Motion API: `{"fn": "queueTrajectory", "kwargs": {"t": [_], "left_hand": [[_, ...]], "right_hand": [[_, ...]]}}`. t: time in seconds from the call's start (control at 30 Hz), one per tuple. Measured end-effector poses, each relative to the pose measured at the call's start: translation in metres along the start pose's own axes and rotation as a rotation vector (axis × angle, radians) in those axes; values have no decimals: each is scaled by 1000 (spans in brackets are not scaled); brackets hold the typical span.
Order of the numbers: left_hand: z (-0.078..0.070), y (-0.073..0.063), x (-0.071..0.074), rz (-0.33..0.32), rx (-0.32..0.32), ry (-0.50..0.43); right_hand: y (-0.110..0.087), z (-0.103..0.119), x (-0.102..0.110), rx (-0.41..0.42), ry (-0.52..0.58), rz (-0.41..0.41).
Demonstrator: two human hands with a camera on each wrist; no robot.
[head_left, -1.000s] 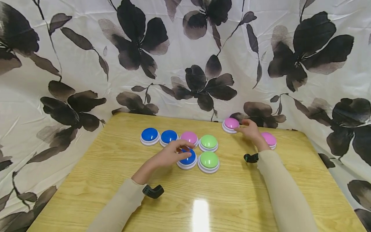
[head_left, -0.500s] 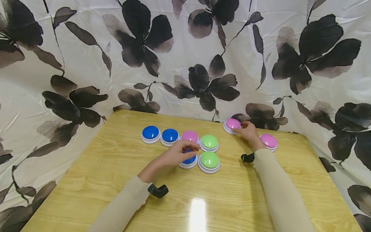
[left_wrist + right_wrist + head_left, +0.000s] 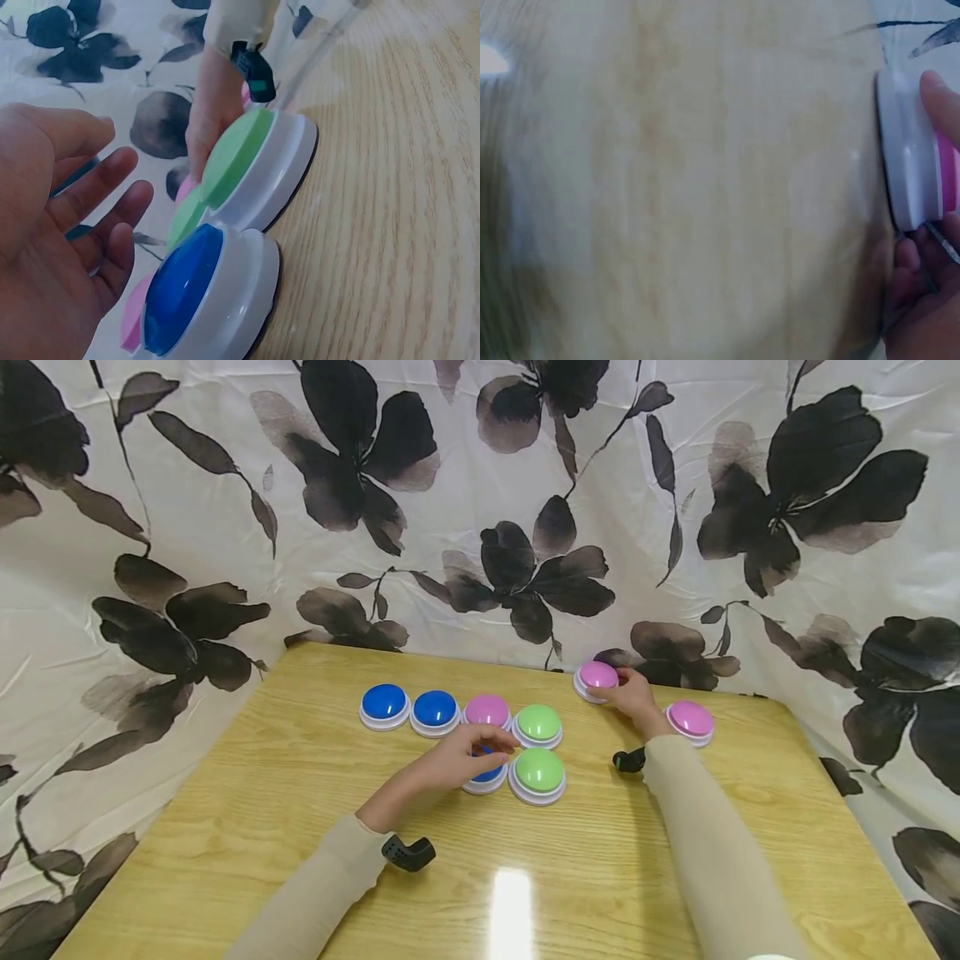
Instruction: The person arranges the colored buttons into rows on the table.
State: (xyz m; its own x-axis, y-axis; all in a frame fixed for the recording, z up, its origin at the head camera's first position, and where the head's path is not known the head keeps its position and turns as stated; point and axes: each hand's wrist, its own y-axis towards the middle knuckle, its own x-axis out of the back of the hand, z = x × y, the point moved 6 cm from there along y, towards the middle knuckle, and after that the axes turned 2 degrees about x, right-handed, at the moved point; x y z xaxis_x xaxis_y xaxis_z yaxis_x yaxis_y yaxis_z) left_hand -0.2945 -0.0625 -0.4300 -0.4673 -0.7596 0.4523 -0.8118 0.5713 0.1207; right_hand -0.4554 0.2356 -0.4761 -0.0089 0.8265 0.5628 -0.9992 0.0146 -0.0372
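Observation:
At the back edge of the table, my right hand (image 3: 632,700) holds a pink push button (image 3: 597,676) by its side. In the right wrist view the thumb (image 3: 939,101) lies against its white base, with the other fingers at its lower edge. My left hand (image 3: 457,757) hovers over a blue button (image 3: 487,768), fingers loosely bent and apart from it, partly covering it in the head view. From the left wrist view, that blue button (image 3: 184,289) sits below and right of the empty fingers. Beside it is a green button (image 3: 539,772).
Behind these lies a touching row: a blue button (image 3: 385,703), another blue button (image 3: 435,711), a pink button (image 3: 486,713) and a green button (image 3: 537,724). One more pink button (image 3: 690,720) sits right of my right wrist. A floral cloth (image 3: 450,485) hangs behind the wooden table (image 3: 585,877).
My left hand has shifted slightly right and up above the blue button. My right hand stays at the back pink button, its wrist moved a little left. The head view shifts slightly.

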Motion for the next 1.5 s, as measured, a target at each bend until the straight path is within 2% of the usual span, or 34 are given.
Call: {"fn": "queueTrajectory", "kwargs": {"t": [0.23, 0.33, 0.43, 0.53, 0.7, 0.8, 1.07, 1.33, 1.5], "left_hand": [[-2, -4, -1, -12, 35, -16], [-13, -10, 0, 11, 45, -18], [-26, -13, 0, 34, 25, -14], [-30, -14, 0, 42, 15, -25], [-25, -14, 0, 40, 43, -35], [-26, -13, 0, 40, 35, -24], [5, 1, -10, 50, 12, -18], [0, 11, -20, 65, -40, -9], [-6, 20, -27, 63, -35, 31]], "right_hand": [[-1, 7, -8, 49, -63, -67], [-4, 4, -10, 29, -73, -76], [-7, 1, -8, 17, -86, -85], [-10, 1, -3, 37, -113, -72], [-15, 1, 1, 95, -178, -19], [-17, 0, 2, 115, -205, 8], [-28, 0, 6, 152, -198, 62], [-37, -1, 9, 181, -248, 120], [-45, -2, 10, 190, -258, 168]]}}
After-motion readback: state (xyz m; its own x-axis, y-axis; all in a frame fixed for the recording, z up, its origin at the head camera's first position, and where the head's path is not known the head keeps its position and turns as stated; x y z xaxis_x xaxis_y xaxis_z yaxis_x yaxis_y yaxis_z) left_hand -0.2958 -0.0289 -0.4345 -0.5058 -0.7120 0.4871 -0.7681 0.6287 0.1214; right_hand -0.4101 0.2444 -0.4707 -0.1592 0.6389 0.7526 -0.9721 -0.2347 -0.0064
